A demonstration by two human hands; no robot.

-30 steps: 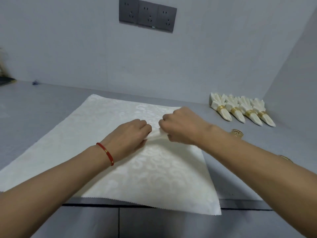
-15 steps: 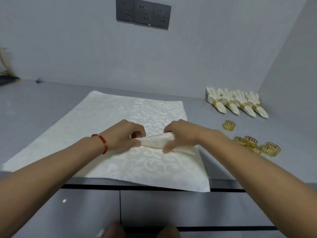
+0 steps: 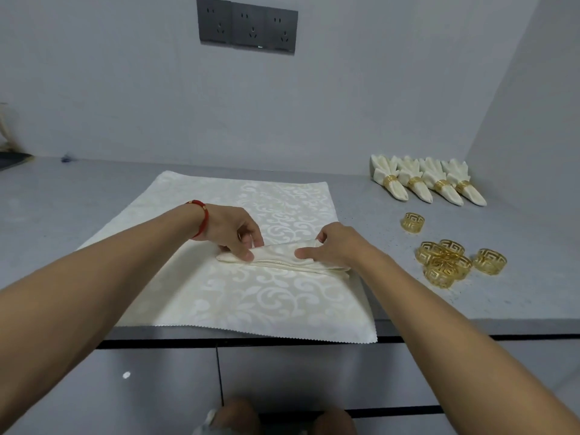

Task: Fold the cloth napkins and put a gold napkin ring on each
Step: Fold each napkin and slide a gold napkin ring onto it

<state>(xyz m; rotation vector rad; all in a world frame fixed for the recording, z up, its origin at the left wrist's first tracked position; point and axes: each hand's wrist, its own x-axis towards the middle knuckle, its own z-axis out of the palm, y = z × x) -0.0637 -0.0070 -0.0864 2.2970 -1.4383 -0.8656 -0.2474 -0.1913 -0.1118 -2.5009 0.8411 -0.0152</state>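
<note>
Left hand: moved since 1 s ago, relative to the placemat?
Yes. The left hand slid left along the napkin, away from the right hand; they were almost touching mid-placemat.

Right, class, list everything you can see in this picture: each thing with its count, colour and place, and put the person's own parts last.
Folded napkin: one, cream, on the big cloth, under both hands.
Patterned cloth: one, cream with white scrolls, spread on the counter, its near edge overhanging.
Finished napkins: four, cream, each in a gold ring, in a row at the far right by the wall.
Loose napkin rings: six, gold; one alone, five in a cluster nearer.
Counter: one, grey.
Socket panel: one, dark grey, on the wall.
Bracelet: one, red, on the left wrist.
Left hand: pinches the napkin's left end.
Right hand: pinches its right part.
</note>
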